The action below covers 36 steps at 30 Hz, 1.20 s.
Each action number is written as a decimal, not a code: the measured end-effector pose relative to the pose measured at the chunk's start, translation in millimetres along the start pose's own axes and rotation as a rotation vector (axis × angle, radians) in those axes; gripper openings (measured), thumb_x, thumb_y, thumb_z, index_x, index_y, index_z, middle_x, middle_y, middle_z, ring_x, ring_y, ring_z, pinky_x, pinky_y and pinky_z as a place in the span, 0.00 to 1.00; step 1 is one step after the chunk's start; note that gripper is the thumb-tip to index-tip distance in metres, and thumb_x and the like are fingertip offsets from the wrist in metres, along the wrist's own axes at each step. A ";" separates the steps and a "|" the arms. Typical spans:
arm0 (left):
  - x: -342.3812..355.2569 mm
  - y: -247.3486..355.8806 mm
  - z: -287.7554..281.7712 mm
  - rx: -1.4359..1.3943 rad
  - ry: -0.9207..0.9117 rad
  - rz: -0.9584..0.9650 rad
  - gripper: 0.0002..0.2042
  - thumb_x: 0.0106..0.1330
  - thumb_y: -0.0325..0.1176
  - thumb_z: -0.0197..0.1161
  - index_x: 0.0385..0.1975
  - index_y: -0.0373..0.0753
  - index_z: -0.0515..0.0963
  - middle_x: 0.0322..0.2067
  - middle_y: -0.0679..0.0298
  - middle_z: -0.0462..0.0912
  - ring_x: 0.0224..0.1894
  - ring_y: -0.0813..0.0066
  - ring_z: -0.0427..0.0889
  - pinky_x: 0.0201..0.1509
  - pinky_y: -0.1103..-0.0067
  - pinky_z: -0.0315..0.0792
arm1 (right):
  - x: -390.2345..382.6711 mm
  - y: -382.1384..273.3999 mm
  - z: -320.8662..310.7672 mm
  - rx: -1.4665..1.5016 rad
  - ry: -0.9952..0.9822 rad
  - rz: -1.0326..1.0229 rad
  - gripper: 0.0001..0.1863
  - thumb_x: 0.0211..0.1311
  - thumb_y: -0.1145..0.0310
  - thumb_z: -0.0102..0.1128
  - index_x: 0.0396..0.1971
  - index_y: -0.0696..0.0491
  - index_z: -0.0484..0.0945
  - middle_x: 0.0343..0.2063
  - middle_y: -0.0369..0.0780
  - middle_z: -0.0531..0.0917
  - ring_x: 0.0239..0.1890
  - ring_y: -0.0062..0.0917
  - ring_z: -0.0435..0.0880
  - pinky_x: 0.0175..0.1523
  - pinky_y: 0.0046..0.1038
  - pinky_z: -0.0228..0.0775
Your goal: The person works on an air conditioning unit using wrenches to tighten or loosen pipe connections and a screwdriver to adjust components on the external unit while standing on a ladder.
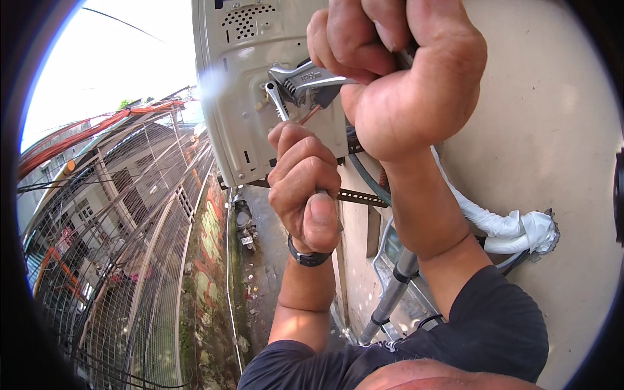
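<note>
My left hand (305, 185), with a dark watch at its wrist, is closed around a slim silver wrench (276, 101). The wrench's rounded head lies against the side of a beige outdoor air-conditioner unit (237, 140), by its valve fittings. Higher up and to the right, my right hand (406, 71) is wrapped round the handle of an adjustable wrench (315, 78). Its jaws sit at the fittings, just beside the other wrench's head. What the jaws grip is partly hidden. A thin copper pipe (311, 114) runs below them.
A perforated metal bracket (361, 197) is under the unit. White-wrapped piping (504, 224) enters the beige wall (546, 130) at right. A grey ladder-like pole (390, 296) stands below my arms. Tangled cables (110, 279) hang at left, with an alley (260, 286) far below.
</note>
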<state>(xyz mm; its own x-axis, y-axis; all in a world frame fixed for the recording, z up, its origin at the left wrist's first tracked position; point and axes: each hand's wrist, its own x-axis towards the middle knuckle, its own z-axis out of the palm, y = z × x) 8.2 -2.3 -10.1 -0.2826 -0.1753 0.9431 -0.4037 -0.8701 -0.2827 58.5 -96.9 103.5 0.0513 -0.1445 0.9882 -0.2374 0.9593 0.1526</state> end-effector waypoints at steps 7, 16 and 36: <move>-6.7 6.6 8.1 0.049 0.085 -0.059 0.25 0.67 0.52 0.47 0.14 0.38 0.61 0.18 0.63 0.64 0.28 0.63 0.62 0.48 0.67 0.57 | 19.8 44.7 7.8 -0.138 -0.100 -0.429 0.22 0.81 0.59 0.45 0.22 0.53 0.67 0.18 0.30 0.65 0.17 0.12 0.60 0.20 0.18 0.53; -4.0 0.8 11.6 -0.005 0.113 0.027 0.22 0.60 0.49 0.49 0.14 0.36 0.62 0.19 0.62 0.63 0.30 0.62 0.61 0.45 0.67 0.57 | 16.2 26.9 6.2 -0.136 -0.157 -0.191 0.23 0.79 0.61 0.42 0.18 0.50 0.59 0.19 0.29 0.60 0.16 0.12 0.55 0.20 0.21 0.48; -4.1 1.6 10.8 -0.016 0.108 0.013 0.21 0.62 0.48 0.50 0.14 0.38 0.62 0.18 0.63 0.64 0.28 0.65 0.61 0.50 0.67 0.56 | 27.8 33.0 0.2 -0.181 -0.220 -0.310 0.25 0.78 0.62 0.40 0.15 0.49 0.58 0.16 0.29 0.60 0.16 0.13 0.57 0.19 0.21 0.46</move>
<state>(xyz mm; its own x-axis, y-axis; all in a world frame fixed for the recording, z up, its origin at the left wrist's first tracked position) 18.1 -7.9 -12.6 -0.3799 -0.1351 0.9151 -0.4125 -0.8607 -0.2984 51.8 -69.3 136.0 -0.1198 -0.4624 0.8785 -0.0683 0.8867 0.4574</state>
